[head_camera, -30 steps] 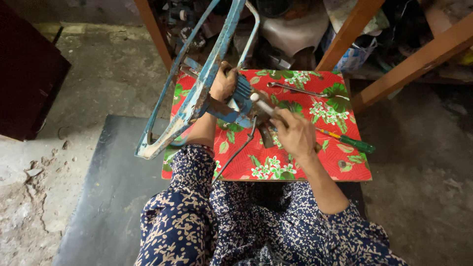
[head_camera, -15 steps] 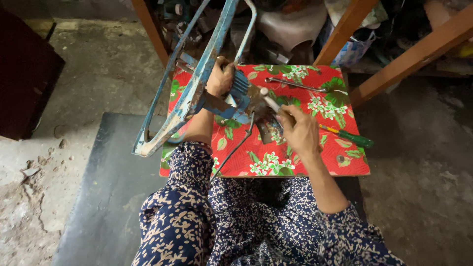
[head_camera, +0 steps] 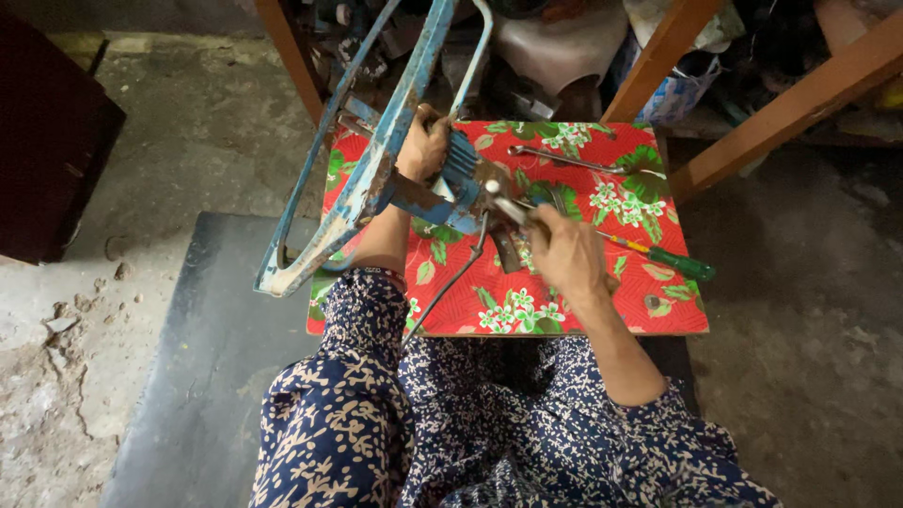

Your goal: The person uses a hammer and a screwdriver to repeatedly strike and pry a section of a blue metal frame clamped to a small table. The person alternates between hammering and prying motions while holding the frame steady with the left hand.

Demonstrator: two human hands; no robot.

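Note:
My left hand [head_camera: 423, 146] grips a worn blue metal frame [head_camera: 376, 169] with a finned blue motor housing [head_camera: 458, 174], holding it over a low table covered in red floral cloth [head_camera: 564, 310]. My right hand [head_camera: 564, 254] is closed on a metal tool [head_camera: 503, 202] whose tip meets the motor housing. A dark cable [head_camera: 451, 282] hangs from the motor toward my lap. A green-handled screwdriver [head_camera: 673, 261] lies on the cloth to the right of my right hand, and a long metal wrench [head_camera: 564, 160] lies near the table's far edge.
Wooden table legs [head_camera: 771, 103] slant at the upper right, with clutter and a pale vessel [head_camera: 555, 42] behind the table. A dark mat [head_camera: 216, 357] lies on the concrete floor at left. A dark cabinet [head_camera: 47, 141] stands at far left.
The view has shifted slightly. My right hand has moved left and down a little with the tool, staying against the motor. My left hand keeps its grip on the frame.

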